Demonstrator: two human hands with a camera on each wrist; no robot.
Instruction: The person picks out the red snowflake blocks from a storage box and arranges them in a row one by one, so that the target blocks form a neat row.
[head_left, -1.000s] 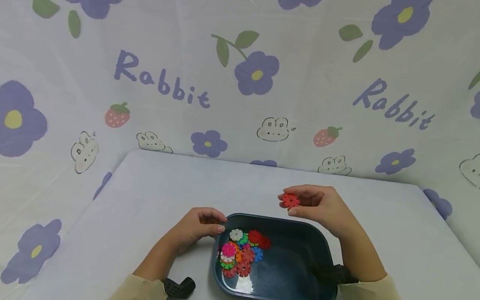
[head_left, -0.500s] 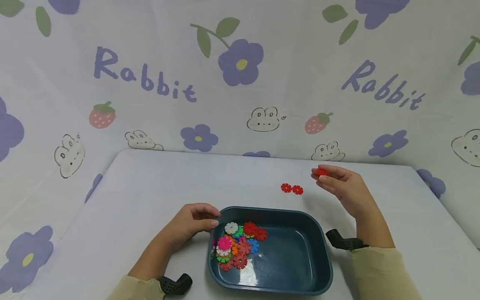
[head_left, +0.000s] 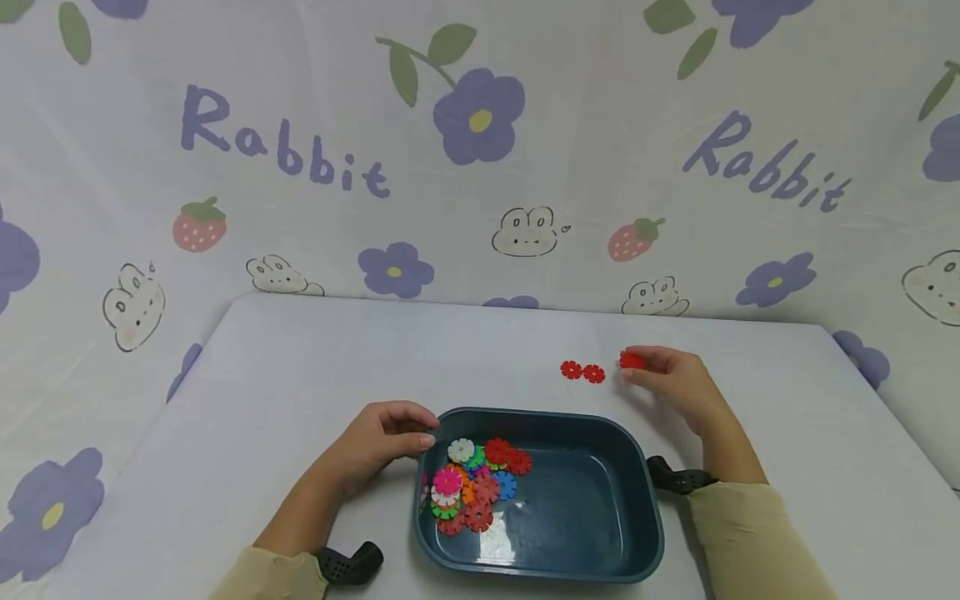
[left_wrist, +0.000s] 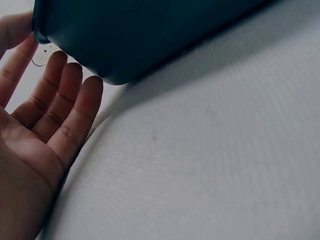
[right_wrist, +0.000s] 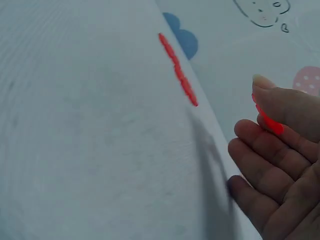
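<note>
My right hand [head_left: 678,385] pinches a red notched plastic disc [head_left: 632,360] between thumb and fingers, just above the table. In the right wrist view the disc [right_wrist: 272,124] shows edge-on behind the thumb. Left of that hand, two red notched discs [head_left: 582,372] lie flat side by side; whether they touch is hard to tell. My left hand [head_left: 386,437] holds the upper left corner of a dark blue-green plastic tray [head_left: 536,575], thumb and fingers at its rim. A pile of notched discs [head_left: 478,492] in several colours sits in the tray's left part.
The white tabletop [head_left: 300,375] extends around the tray. Behind its far edge hangs a cloth [head_left: 315,67] printed with flowers, rabbits and strawberries. A black wrist device [head_left: 351,565] is strapped to each forearm.
My right hand has moved right and away from the tray, then dipped slightly toward the table. Two red discs now show on the table where that hand was. My left hand stays at the tray corner.
</note>
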